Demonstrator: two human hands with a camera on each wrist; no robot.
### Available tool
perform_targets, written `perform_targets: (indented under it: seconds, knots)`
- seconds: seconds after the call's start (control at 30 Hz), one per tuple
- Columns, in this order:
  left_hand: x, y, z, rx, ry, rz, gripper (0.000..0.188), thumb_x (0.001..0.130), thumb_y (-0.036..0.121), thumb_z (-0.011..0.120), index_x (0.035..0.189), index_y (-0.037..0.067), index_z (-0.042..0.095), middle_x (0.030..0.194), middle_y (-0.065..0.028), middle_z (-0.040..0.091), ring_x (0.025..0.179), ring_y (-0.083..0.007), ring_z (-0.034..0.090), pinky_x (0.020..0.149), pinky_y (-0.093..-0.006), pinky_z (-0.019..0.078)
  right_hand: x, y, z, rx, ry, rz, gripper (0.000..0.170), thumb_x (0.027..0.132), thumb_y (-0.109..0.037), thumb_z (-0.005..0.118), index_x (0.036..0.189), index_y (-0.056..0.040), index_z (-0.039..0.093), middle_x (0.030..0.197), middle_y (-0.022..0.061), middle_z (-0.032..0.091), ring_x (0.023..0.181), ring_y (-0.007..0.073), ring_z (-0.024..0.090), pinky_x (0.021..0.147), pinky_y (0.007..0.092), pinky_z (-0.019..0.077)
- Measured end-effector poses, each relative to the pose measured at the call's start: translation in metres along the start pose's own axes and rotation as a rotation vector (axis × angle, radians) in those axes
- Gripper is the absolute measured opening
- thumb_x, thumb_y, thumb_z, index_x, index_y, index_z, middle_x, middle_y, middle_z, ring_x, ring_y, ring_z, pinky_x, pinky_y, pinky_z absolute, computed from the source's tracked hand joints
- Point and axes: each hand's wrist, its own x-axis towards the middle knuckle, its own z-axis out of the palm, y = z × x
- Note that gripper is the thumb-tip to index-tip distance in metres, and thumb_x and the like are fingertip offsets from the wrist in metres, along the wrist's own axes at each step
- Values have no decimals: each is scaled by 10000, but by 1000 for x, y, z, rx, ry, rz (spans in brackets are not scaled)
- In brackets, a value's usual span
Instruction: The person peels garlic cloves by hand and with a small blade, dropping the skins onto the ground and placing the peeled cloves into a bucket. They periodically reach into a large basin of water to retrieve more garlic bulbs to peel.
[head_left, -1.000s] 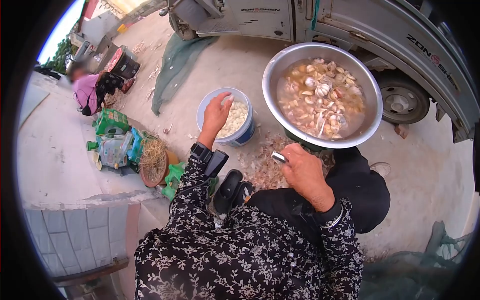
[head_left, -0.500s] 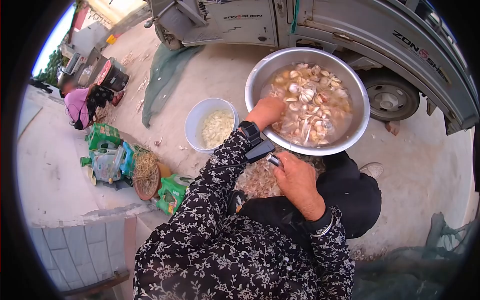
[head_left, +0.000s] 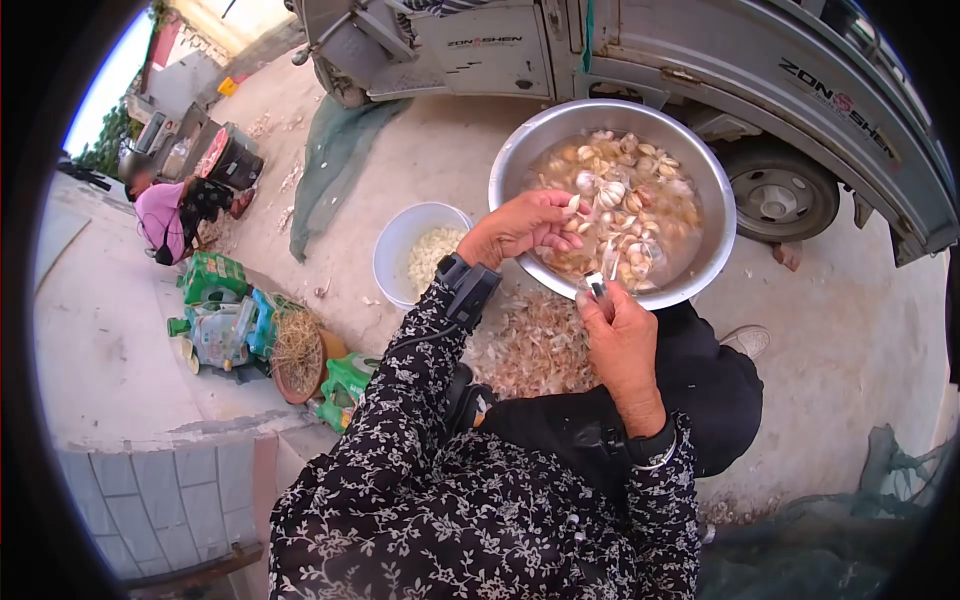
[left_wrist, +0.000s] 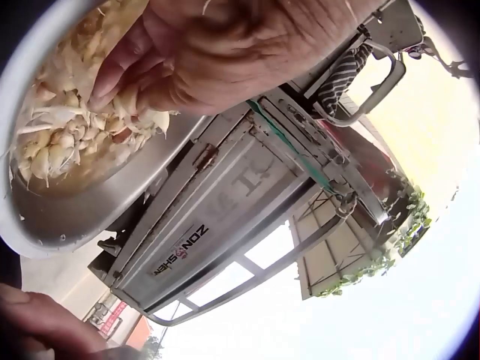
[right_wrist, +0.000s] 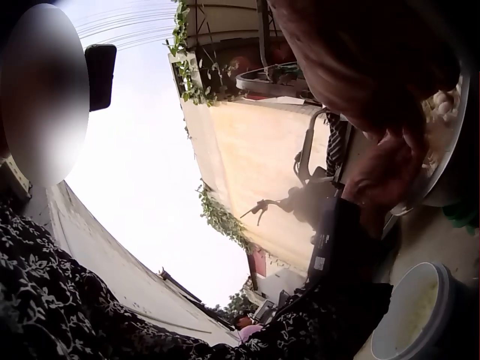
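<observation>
Left hand (head_left: 525, 225) — pinching garlic clove (head_left: 573, 204), right hand (head_left: 622, 345) — gripping tool (head_left: 597, 286)

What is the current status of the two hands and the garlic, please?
Left hand pinching a garlic clove over the metal basin. Right hand gripping a small metal-ended tool. No obstruction visible between the hands.

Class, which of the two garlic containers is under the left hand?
The wide metal basin: the left hand is over its rim. The smaller white bucket stands left of it in the head view.
</observation>
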Motion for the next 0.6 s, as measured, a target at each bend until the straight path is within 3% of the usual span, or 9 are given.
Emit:
perform_targets:
  seconds: [0.1,0.2,0.27,0.33,0.4,0.5,0.6]
  knots:
    - [-4,-1,3,-139,-48,3,290,944,208,563,1154,11,533,932,-54,610,831,-173,671,667,-237,565,1,0,-1,81,15,20,190,822,-192,658,920,-33,623,630,120,603,567,283,596,572,383,468]
    - [-7,-4,6,-253,-66,48,266,954,241,548,1100,18,549,920,-44,597,760,-155,639,605,-225,543,4,6,2,92,33,13,190,829,-177,655,926,-18,618,621,112,598,552,243,590,560,351,463]
    - [-12,-4,8,-341,-105,38,267,963,289,530,1031,31,549,883,-40,583,648,-126,568,513,-209,484,6,8,1,103,48,17,187,834,-166,654,935,-13,620,617,98,598,551,211,586,557,331,460]
    - [-21,-4,16,-373,-101,34,268,969,301,517,1009,38,542,864,-43,580,626,-116,537,478,-201,444,8,8,1,114,63,25,184,838,-155,652,944,-7,621,612,84,597,549,179,583,553,310,456]
    - [-29,-4,24,-406,-98,30,272,974,314,505,987,44,535,846,-47,577,603,-107,507,443,-192,405,10,5,1,298,149,30,176,849,-133,644,961,1,621,606,51,592,558,121,565,554,277,452]
    - [-34,-4,32,-474,-106,36,278,979,328,491,974,52,521,800,-51,575,573,-104,504,409,-169,366,16,3,-2,360,154,48,167,863,-114,632,971,13,618,623,35,599,579,97,557,574,264,458]
    - [-38,0,26,-516,10,11,282,987,328,473,982,49,512,754,-45,562,521,-97,482,387,-163,341,17,5,-1,408,152,53,158,878,-106,620,963,27,610,638,34,599,599,86,554,591,256,460]
